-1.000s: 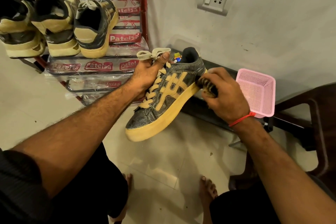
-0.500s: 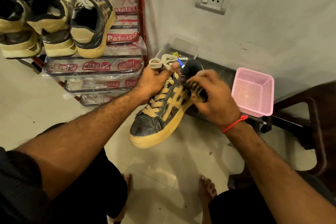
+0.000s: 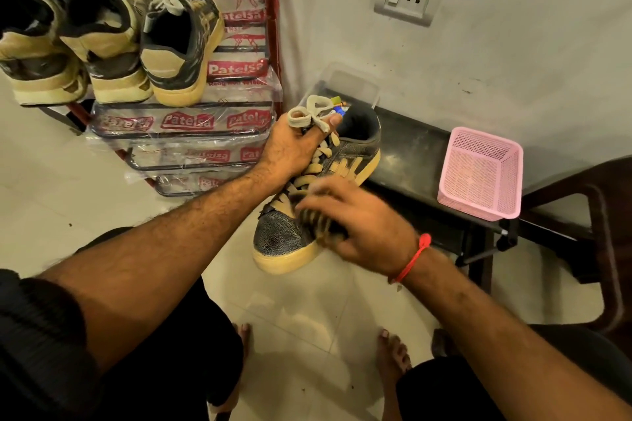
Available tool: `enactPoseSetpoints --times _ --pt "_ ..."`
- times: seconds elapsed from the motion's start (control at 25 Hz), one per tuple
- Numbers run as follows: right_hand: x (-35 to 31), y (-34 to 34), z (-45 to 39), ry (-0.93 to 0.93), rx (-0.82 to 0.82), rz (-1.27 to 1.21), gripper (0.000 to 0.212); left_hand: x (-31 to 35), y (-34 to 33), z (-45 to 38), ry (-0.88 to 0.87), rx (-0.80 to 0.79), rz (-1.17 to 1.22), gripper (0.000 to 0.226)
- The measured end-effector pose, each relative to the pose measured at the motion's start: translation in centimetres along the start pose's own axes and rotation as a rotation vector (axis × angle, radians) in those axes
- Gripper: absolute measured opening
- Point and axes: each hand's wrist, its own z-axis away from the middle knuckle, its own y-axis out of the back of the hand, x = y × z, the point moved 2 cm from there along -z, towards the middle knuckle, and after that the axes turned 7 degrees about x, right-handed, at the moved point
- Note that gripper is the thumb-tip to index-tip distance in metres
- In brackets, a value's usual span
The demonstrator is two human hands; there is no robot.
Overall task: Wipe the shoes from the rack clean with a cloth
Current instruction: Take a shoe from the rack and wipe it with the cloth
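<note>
A dark grey sneaker (image 3: 280, 236) with a tan sole, tan stripes and tan laces is held in the air above the floor, toe toward me. My left hand (image 3: 294, 150) grips it across the laces near the tongue. My right hand (image 3: 359, 225) holds a small dark striped cloth (image 3: 321, 222) and presses it against the shoe's side near the toe; the hand is motion-blurred. Three more sneakers (image 3: 178, 44) stand heel-out on the top shelf of the red shoe rack (image 3: 270, 44).
A black low bench (image 3: 413, 154) stands against the wall with a pink mesh basket (image 3: 478, 174) on it and a clear plastic box (image 3: 345, 85) behind the shoe. A dark chair (image 3: 602, 215) is at right. My bare feet (image 3: 393, 352) rest on the tiled floor.
My right hand with the cloth has slid from the shoe's heel area down its side toward the toe. The shoe has lowered and turned slightly in my left hand.
</note>
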Motion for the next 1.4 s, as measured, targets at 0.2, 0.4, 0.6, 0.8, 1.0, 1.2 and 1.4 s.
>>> enactPoseSetpoints --times 0.2,0.4,0.6,0.8,1.0,1.2,1.4 --pt "2.5 1.5 -0.5 -0.154 0.077 -0.012 0.04 0.7 0.4 0.2 -0.068 0.016 -0.036 0.009" --pt "2.2 1.7 -0.2 -0.173 0.181 0.055 0.042 1.0 0.5 0.4 -0.088 0.005 -0.066 0.013" --pt "1.8 1.6 -0.5 -0.07 0.072 0.002 0.042 1.5 0.8 0.4 -0.048 -0.047 0.043 0.009" --pt "6.1 5.9 0.2 -0.411 0.327 0.022 0.044 2.1 1.1 0.9 -0.091 -0.185 0.005 0.017" --pt "6.5 5.9 0.6 -0.275 -0.108 0.035 0.053 1.9 1.2 1.0 -0.111 -0.284 -0.007 0.024" --pt "5.8 4.4 0.7 -0.3 -0.107 0.131 0.038 1.5 1.0 1.0 -0.173 -0.407 -0.113 0.027" --pt "6.4 5.2 0.9 -0.455 0.036 0.106 0.035 1.0 1.3 0.3 -0.074 -0.344 -0.183 0.078"
